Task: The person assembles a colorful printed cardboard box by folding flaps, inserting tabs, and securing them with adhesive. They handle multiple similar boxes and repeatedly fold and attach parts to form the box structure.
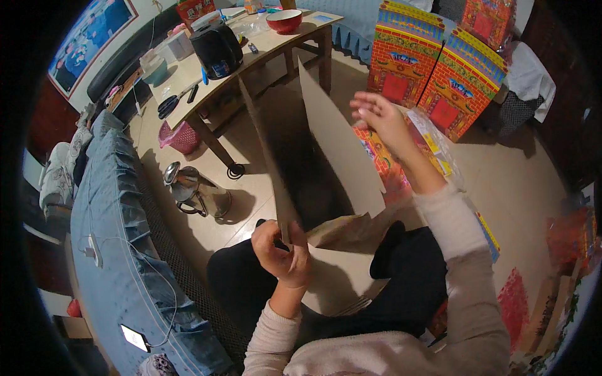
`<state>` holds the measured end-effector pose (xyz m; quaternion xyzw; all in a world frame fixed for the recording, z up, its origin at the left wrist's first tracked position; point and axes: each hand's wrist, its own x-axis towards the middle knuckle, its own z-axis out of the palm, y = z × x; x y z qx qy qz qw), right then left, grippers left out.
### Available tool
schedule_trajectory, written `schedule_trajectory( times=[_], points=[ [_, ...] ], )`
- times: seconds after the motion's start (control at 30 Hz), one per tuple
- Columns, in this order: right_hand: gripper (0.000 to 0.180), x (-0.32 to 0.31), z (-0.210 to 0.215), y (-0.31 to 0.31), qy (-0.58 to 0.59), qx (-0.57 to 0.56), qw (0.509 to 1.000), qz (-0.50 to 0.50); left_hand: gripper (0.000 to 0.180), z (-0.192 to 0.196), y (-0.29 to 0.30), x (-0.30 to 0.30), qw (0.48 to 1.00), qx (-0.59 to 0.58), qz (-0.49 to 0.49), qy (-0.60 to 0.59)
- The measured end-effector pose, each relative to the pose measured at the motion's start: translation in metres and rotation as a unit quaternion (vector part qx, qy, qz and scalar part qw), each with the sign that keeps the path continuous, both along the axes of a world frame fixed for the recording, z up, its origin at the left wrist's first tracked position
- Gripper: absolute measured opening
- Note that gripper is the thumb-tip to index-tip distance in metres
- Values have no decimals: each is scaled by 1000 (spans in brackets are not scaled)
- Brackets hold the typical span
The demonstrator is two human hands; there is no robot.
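A cardboard box stands open in front of me, its tall side panels upright and its inside dark. My left hand pinches the near edge of the box's left panel, thumb on one side and fingers on the other. Beyond the right panel, my right hand is raised with loosely bent fingers and nothing visible in it. A crumpled brown flap lies at the box's near side, between my knees. Colourful red and yellow printed packaging is beneath my right forearm, partly hidden.
Two tall red-and-yellow printed boxes stand at the far right. A table with a black kettle, scissors and a red bowl is at the back. A metal thermos jug and pink basket occupy the left floor.
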<state>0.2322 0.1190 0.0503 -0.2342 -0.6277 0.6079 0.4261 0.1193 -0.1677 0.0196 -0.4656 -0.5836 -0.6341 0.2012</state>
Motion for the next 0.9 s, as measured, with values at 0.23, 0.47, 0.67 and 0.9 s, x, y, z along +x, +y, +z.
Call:
schedule_trajectory(
  times=[0.23, 0.47, 0.67, 0.9],
  points=[
    [13, 67, 0, -160, -78, 101, 985, -118, 48, 4, -37, 18, 978, 25, 94, 185],
    [26, 74, -25, -230, -89, 310, 944, -68, 58, 30, -22, 29, 982, -151, 34, 107],
    [33, 51, -25, -246, -133, 451, 875, -115, 57, 33, -30, 27, 953, -291, -38, -69],
    [39, 30, -41, -245, -141, 450, 861, -194, 51, 35, -23, 31, 962, -240, -82, -103]
  ],
)
